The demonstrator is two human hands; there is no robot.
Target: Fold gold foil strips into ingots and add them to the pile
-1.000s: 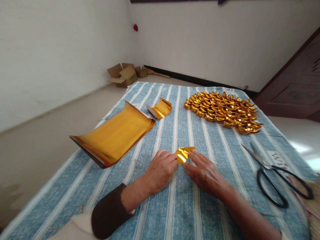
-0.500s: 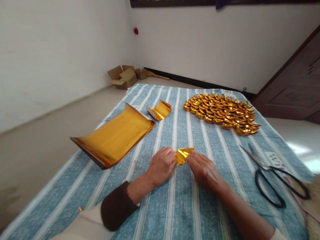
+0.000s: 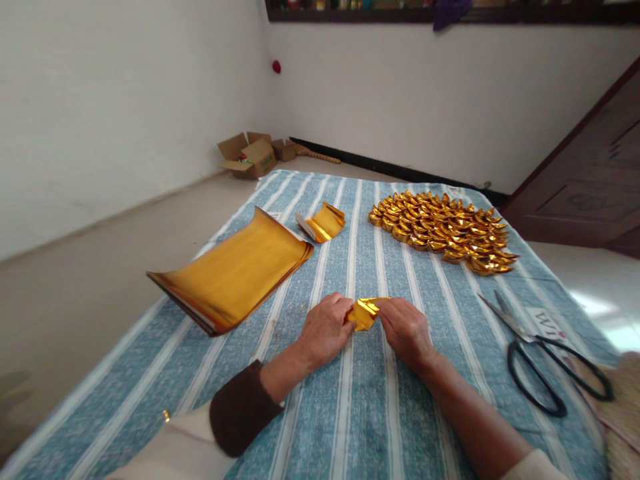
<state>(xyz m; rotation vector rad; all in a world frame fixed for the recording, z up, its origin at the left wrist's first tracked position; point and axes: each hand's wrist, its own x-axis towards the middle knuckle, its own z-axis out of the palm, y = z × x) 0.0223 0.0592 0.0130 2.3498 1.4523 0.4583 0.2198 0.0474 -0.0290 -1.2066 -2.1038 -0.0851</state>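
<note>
A small piece of folded gold foil paper (image 3: 364, 312) sits between the two hands, low over the blue-and-white striped cloth (image 3: 360, 400) that covers the table. The left hand (image 3: 325, 329) pinches its left end, fingers (image 3: 336, 308) curled together and clamped on the foil; the right hand (image 3: 406, 328) grips the right end the same way, its fingers closed on the paper's upper edge. The two sets of fingers are just beside each other, with only the crumpled gold shape showing in the gap. Whether the paper touches the cloth or is lifted slightly off it I cannot tell.

Beyond the left fingers and further to the left lies a stack of gold foil sheets (image 3: 235, 273), its near and far edges curling upward. Past that stack — straight ahead of the fingers and a little left — is a smaller bundle of gold sheets (image 3: 323, 223), also curled.

Ahead of the right fingers and off to the right, well apart from the hands, a broad cluster of finished gold ingot shapes (image 3: 443, 230) lies packed closely together on the cloth. To the right of the right hand a pair of black-handled scissors (image 3: 540, 350) rests on the cloth, blades pointing back toward the fingers.

A dark brown sleeve cuff (image 3: 243, 408) covers the left forearm near the bottom edge. Beyond the table's far left corner an open cardboard box (image 3: 249, 155) stands on the floor by the white wall.
</note>
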